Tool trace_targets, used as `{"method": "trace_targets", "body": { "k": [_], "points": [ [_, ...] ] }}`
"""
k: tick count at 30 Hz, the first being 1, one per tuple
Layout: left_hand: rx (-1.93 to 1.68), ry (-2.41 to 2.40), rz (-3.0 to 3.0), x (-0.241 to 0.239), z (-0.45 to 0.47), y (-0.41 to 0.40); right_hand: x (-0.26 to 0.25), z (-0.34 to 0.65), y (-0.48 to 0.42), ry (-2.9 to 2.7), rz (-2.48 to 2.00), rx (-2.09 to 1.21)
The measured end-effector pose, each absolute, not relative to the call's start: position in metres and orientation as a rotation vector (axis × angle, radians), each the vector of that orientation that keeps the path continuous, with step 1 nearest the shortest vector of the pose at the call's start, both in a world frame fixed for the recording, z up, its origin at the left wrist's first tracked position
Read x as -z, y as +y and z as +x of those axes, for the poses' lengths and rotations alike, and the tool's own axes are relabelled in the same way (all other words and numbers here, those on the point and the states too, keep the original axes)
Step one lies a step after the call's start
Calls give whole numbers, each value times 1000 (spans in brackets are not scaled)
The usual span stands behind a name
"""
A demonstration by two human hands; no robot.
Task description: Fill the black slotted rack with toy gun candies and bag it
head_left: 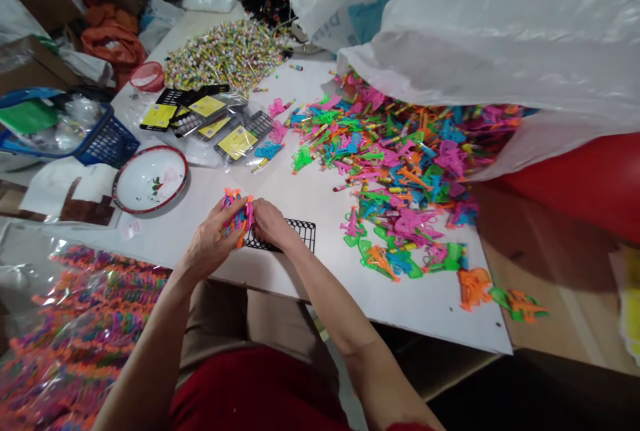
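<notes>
My left hand (pixel 209 242) is wrapped round a bundle of small bright plastic toys (pixel 235 217) in orange, pink and blue. At the bundle's right side is my right hand (pixel 270 221), its fingers curled by a pink piece; the fingertips are partly hidden. Under my right wrist lies a black plastic grid rack (pixel 304 234) with rows of holes, flat on the white table (pixel 320 277). To the right spreads a big heap of similar colourful plastic toys (pixel 395 164), several with small printed tubes among them.
A red-rimmed enamel bowl (pixel 150 181) stands left of my hands. Behind are black racks with yellow labels (pixel 237 143) and a pile of small printed tubes (pixel 230 51). A blue basket (pixel 107 141) sits far left. White sacking (pixel 475 31) hangs over the heap; bagged toys (pixel 85 337) lie lower left.
</notes>
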State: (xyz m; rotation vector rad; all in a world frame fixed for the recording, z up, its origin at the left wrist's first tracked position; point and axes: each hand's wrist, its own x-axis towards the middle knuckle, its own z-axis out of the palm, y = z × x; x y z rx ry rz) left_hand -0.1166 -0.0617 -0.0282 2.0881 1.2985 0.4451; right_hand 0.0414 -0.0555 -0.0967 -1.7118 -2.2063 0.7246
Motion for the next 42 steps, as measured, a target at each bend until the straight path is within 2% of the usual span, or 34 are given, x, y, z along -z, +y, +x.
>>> {"method": "trace_targets", "body": {
  "k": [8, 13, 19, 27, 34, 42],
  "points": [
    [-413, 1276, 2227, 42, -122, -64, 101, 47, -58, -2223, -1706, -717],
    [-381, 1280, 2240, 39, -118, -66, 94, 78, -28, -2220, -1523, -862],
    [-402, 1345, 2217, 37, -118, -69, 86, 78, 33, -1998, -2028, -418],
    [-511, 1458, 2197, 43, -109, -69, 104, 93, -30, -1922, -2241, -293],
    [-491, 1461, 2228, 47, -106, -71, 99, 82, -11, -1917, -2242, -302],
    [-455, 1468, 2186, 45, -103, -73, 94, 96, -35, -1989, -2262, -326]
  ]
}}
